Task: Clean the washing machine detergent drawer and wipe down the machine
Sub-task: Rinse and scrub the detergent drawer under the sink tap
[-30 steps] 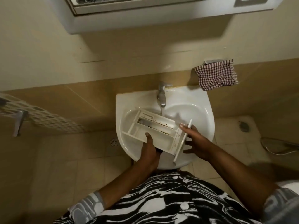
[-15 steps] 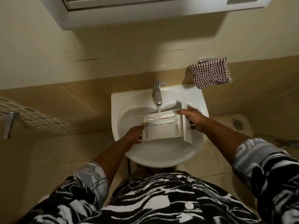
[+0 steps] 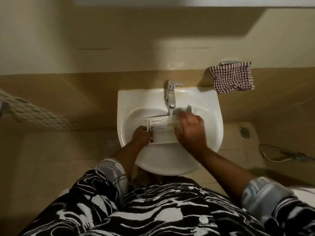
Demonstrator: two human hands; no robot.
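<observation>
Nearest you, your black-and-white patterned shirt [image 3: 153, 210] fills the bottom of the view. Both forearms reach over the rounded front rim of the glossy white basin [image 3: 215, 120]. Your left hand [image 3: 140, 136] curls around the left end of the detergent drawer [image 3: 163, 135], gripping it. Your right hand [image 3: 190, 132] lies over the drawer's right end and hides it (the hand is blurred, so you cannot tell whether it grips). The drawer is boxy white plastic with divided compartments open upward. It is held low inside the bowl, its long axis running left to right. Water [image 3: 170, 115] falls from the chrome tap [image 3: 170, 94] onto its far side. Beyond, a red-checked cloth [image 3: 232, 77] hangs on the tan wall, right of the tap.
</observation>
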